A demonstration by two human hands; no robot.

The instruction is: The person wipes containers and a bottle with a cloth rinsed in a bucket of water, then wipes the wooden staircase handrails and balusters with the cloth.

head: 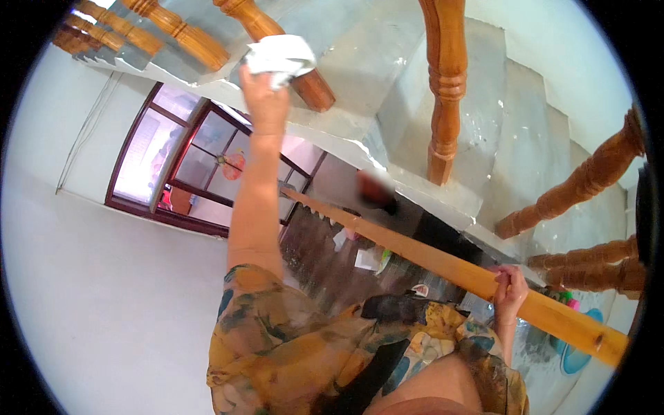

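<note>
My left hand [264, 98] is stretched out far ahead with a crumpled white cloth [282, 56] in its grasp. The cloth lies against a turned wooden baluster [315, 92] and covers its middle; whether it wraps around the back is hidden. Lower right, my right hand [509, 289] has its fingers over the edge of a long, flat wooden rail [425, 248]. This rail slants across the view, from beside the window down to the right rim. Another baluster [446, 98] stands on the stairs between my two hands.
Grey stair treads [415, 124] with pale specks climb along the top and right. More balusters [181, 39] line the upper left. A red-framed window [171, 150] opens beside the white wall [104, 290]. Far below, papers [367, 259] litter the dark floor, and a blue basin [577, 358] sits lower right.
</note>
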